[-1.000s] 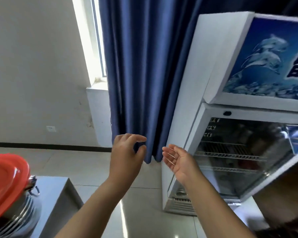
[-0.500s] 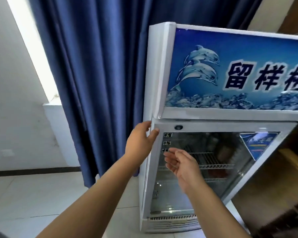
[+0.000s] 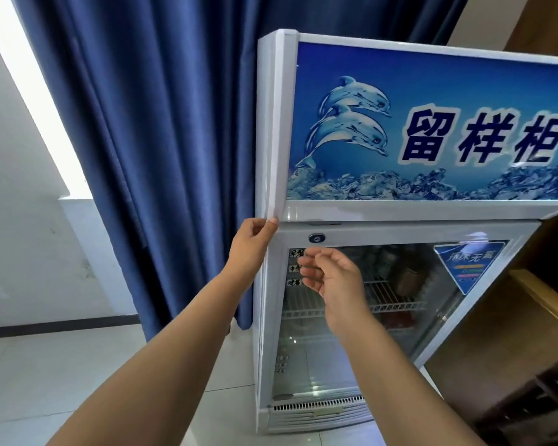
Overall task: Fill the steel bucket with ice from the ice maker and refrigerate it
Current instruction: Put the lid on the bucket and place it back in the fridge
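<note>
A white display fridge (image 3: 432,210) with a blue dolphin sign stands in front of me. Its glass door (image 3: 339,355) is closed, and wire shelves with some items show behind it. My left hand (image 3: 252,243) grips the door's upper left corner, thumb on the front edge and fingers curled round the side. My right hand (image 3: 329,278) hovers in front of the glass just right of it, fingers loosely curled and holding nothing. Neither the steel bucket nor the ice maker is in view.
A blue curtain (image 3: 161,140) hangs left of the fridge, in front of a bright window. Pale floor tiles (image 3: 62,381) stretch out below. Brown wooden furniture (image 3: 529,317) stands close to the fridge's right side.
I have turned from the counter with the red lid to face the fridge. My left hand rose to the door's top left corner and took hold of it; my right hand followed to the glass.
</note>
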Demonstrator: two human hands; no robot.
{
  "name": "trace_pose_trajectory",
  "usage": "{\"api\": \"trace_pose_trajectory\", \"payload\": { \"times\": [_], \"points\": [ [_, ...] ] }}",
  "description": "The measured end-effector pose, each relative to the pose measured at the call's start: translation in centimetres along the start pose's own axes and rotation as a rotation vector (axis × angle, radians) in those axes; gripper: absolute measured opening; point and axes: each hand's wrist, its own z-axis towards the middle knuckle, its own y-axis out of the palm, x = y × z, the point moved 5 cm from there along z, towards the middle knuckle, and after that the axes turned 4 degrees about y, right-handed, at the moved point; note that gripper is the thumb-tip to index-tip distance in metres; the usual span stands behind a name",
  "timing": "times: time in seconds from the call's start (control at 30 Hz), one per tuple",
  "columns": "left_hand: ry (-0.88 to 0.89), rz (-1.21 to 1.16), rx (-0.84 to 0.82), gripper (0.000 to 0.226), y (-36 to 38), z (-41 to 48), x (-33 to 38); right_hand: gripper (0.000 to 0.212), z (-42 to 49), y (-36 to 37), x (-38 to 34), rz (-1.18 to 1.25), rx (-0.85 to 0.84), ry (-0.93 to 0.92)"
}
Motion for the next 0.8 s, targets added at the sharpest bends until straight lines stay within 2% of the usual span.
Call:
{"api": "trace_pose_trajectory", "payload": {
  "times": [0.53,0.73,0.8],
  "points": [
    [-0.032,0.051,0.029,0.035,-0.8,-1.0,0.1,0.024,-4.2,-0.7,0.7,-0.010,0.158,-0.038],
    [-0.018,0.033,-0.116,0.026,-0.6,-4.3,0.2,0.023,-6.7,-1.3,1.2,-0.053,0.294,-0.080],
    [0.015,0.030,-0.151,0.015,-0.5,-5.5,0.7,0.022,-7.9,-1.5,1.6,-0.047,0.337,-0.092]
  ]
}}
